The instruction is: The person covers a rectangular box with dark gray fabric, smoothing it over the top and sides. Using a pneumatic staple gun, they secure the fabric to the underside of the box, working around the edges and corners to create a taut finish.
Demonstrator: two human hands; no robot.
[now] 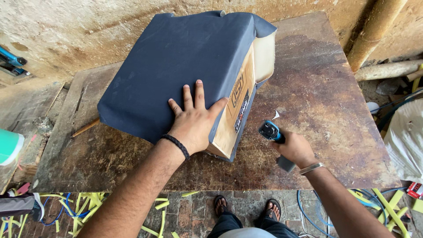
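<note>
The seat cushion (176, 70), wrapped in dark blue fabric, lies on the worn brown surface (317, 110), towards its far left part near the wall. The left hand (194, 123) presses flat on its near corner, fingers (199, 94) spread open and gripping nothing, seemingly to pin the cover taut where it folds over the wooden base board (238, 105). The right hand (295, 147) is closed around a blue-headed staple gun (272, 134), nose aimed at that exposed edge from just beside it. Bare surface lies open to the right and front; yellow offcuts (83, 205) and blue hose (308, 211) litter the floor below.
</note>
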